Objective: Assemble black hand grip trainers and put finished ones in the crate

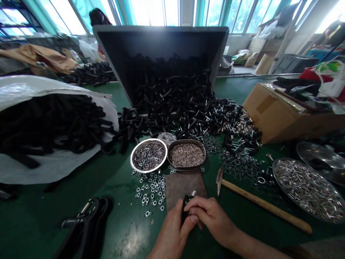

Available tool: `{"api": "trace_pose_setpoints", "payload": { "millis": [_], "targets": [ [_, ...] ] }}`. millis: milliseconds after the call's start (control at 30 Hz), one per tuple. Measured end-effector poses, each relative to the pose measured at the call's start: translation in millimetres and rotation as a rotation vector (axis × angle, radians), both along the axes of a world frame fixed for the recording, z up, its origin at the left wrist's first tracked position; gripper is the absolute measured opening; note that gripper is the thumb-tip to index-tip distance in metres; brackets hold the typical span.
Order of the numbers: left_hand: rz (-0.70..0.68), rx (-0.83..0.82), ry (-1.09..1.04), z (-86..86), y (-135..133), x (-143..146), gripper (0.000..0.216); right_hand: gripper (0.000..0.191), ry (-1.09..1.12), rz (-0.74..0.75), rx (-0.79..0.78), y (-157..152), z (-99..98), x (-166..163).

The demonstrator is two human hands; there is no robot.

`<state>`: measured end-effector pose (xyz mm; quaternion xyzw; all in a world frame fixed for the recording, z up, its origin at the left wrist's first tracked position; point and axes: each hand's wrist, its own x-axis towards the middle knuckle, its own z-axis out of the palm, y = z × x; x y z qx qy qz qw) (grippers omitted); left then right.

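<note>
Black part (185, 204) is grasped by fingers of left hand (172, 226) and right hand (211, 217) at near edge of metal plate (182, 183), assembly apparently unfinished. Black handles (85, 225) are laid aside on bench (121, 223); eyelet pieces (146, 200) and black components (169, 93) are left loose.

The left hand (172, 228) is gripping a small black part (186, 207) with a silvery end jutting out, while the right hand (212, 216) is also grasping it, over the near part of a dark flat plate (175, 183). Ring-ended metal pieces (153, 190) are lying scattered left of the plate, and a wooden-handled hammer (258, 201) is lying to its right. Beyond it, a round metal bowl (132, 159) and an oval tin (186, 168) are sitting side by side, holding small metal parts.
</note>
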<state>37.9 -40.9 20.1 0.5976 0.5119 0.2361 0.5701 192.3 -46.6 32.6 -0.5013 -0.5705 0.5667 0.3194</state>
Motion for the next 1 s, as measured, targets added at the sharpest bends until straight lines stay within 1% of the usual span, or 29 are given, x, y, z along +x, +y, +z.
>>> {"api": "trace_pose_setpoints", "payload": {
  "millis": [33,100,133,167,200,233,267,333,400,467,500,567,633,667,700,800,867,933,1000],
  "targets": [
    [0.022,-0.055,-0.051,0.2,2,1,0.033,0.026,-0.036,0.059,0.019,11,4.5,5],
    [0.083,-0.239,-0.181,0.7,6,3,0.039,0.034,-0.166,0.123,0.102,47,13.5,22],
    [0.127,-0.342,-0.251,0.7,8,4,0.041,0.036,-0.281,0.056,0.205,71,17.4,33],
    [0.187,-0.425,-0.314,0.4,10,4,0.044,0.034,-0.472,-0.086,0.355,98,20.4,47],
    [0.252,-0.48,-0.373,-0.5,12,5,0.047,0.029,-0.702,-0.266,0.493,126,22.4,61],
    [0.311,-0.512,-0.427,-1.8,14,6,0.051,0.025,-0.791,-0.38,0.531,154,23.3,75],
    [0.367,-0.536,-0.476,-3.5,16,6,0.056,0.025,-0.843,-0.447,0.546,180,23.3,88],
    [0.471,-0.626,-0.557,-6.7,20,5,0.065,0.029,-0.929,-0.525,0.555,221,21.3,110],
    [0.571,-0.735,-0.642,-7.9,24,4,0.065,0.028,-0.982,-0.547,0.544,246,18.2,124],
    [0.663,-0.818,-0.74,-5.8,29,2,0.052,0.025,-1.01,-0.553,0.539,256,16.2,131],
    [0.696,-0.836,-0.802,-4.0,31,0,0.044,0.025,-1.014,-0.558,0.542,256,16.1,132],
    [0.717,-0.843,-0.943,-0.3,34,-3,0.031,0.026,-1.013,-0.571,0.557,247,18.2,128],
    [0.703,-0.819,-1.056,1.1,37,-6,0.024,0.025,-0.954,-0.554,0.616,224,23.6,118],
    [0.694,-0.806,-1.089,0.8,38,-7,0.022,0.022,-0.892,-0.521,0.661,206,27.6,109],
    [0.689,-0.799,-1.108,0.1,39,-8,0.022,0.02,-0.792,-0.465,0.712,186,32.3,100],
    [0.693,-0.779,-1.148,-1.2,40,-7,0.021,0.019,-0.508,-0.174,0.705,114,46.4,63],
    [0.688,-0.775,-1.165,0.9,38,-3,0.02,0.017,-0.427,-0.036,0.727,73,50.6,38],
    [0.681,-0.755,-1.162,5.1,35,2,0.016,0.02,-0.399,0.053,0.763,46,48.1,18],
    [0.697,-0.72,-1.147,9.5,30,7,0.013,0.024,-0.39,0.096,0.81,33,41.0,3]
  ]
}}
